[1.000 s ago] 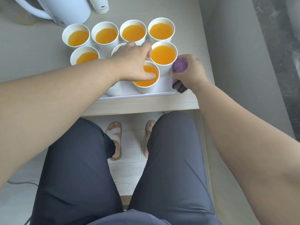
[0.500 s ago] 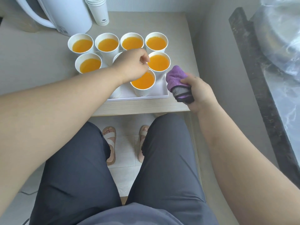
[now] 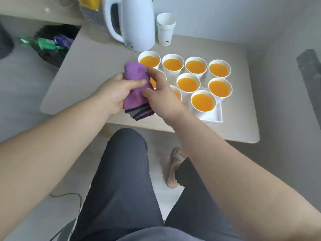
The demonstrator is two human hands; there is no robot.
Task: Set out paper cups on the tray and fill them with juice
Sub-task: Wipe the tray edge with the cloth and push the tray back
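Cloth (image 3: 137, 87) fuzzy purple (dark hem); paper cups (image 3: 188, 84) matt; kettle (image 3: 139, 23) glossy plastic.

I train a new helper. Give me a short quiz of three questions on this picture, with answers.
1. True or false: the purple cloth lies flat on the table.
2. What stands just right of the white kettle? A bowl; B stack of empty cups; C spoon.
3. Fill in: the cups on the tray hold ___ juice.
Key: 1 false, left hand and right hand hold it; 2 B; 3 orange.
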